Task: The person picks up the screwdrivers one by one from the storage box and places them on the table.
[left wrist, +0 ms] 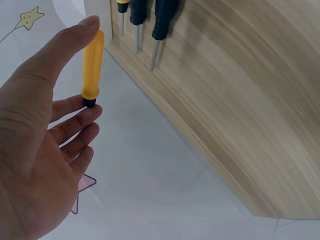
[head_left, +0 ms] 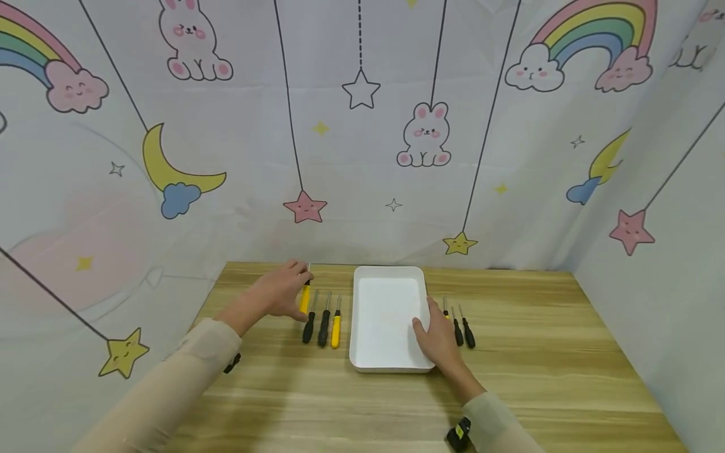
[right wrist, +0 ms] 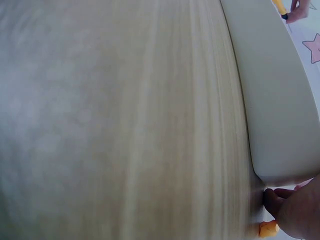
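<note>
My left hand (head_left: 279, 293) pinches a yellow-handled screwdriver (left wrist: 93, 67) between thumb and fingertips, close to the far edge of the table. In the left wrist view the thumb lies at the handle's butt end and the fingers at its black collar. Beside that hand lie a black screwdriver (head_left: 308, 328), another black screwdriver (head_left: 323, 331) and a second yellow screwdriver (head_left: 337, 329), shafts pointing away. My right hand (head_left: 438, 336) grips the right side of a white rectangular tray (head_left: 385, 365), thumb over the inside. Nothing lies in the tray.
Right of the tray are two black screwdrivers (head_left: 468, 333) and one with a yellow and black handle (head_left: 445, 313), partly hidden by the right hand. A cartoon-printed curtain (head_left: 362, 157) hangs behind the wooden table (head_left: 544, 352) and along its sides.
</note>
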